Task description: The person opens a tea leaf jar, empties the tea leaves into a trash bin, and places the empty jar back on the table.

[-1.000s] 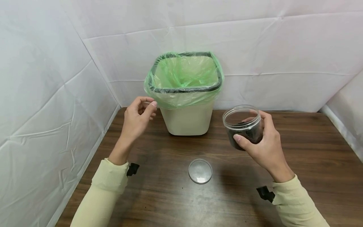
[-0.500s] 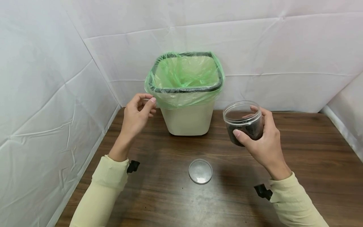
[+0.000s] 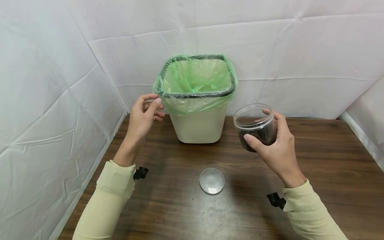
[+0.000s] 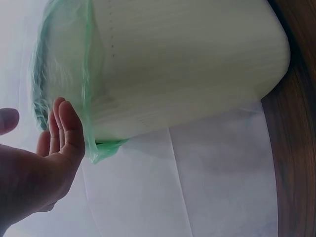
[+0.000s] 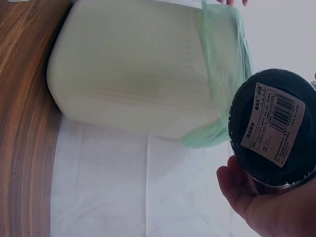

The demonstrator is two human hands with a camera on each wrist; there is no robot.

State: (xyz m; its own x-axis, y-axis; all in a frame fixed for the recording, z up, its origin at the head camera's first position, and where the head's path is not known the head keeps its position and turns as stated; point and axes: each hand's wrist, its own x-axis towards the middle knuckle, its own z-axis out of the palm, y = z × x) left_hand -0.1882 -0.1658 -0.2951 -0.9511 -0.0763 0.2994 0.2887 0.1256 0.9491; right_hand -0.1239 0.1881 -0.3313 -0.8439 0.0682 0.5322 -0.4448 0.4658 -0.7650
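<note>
My right hand [image 3: 279,150] grips a clear plastic jar [image 3: 244,126] around its side, thumb at the front. Dark contents fill its lower part, and its open mouth tilts slightly to the left. In the right wrist view the base bears a label [image 5: 274,123] with a barcode. My left hand [image 3: 141,116] is raised beside the left rim of a cream bin [image 3: 198,128], its fingers loosely bent and holding nothing. A thin green bag [image 3: 192,105] lines the bin and folds over its dark rim. Seen from the left wrist, the fingertips [image 4: 71,116] overlap the bag's edge.
A round clear lid [image 3: 212,181] lies on the wooden table [image 3: 168,203] in front of the bin. White sheeting [image 3: 270,50] hangs behind the bin and along the left side. A few tiny dark specks dot the tabletop.
The jar in my right hand has risen a little and shifted slightly left. My left hand has moved slightly up and left, its fingers spreading a bit. Bin and lid stay put.
</note>
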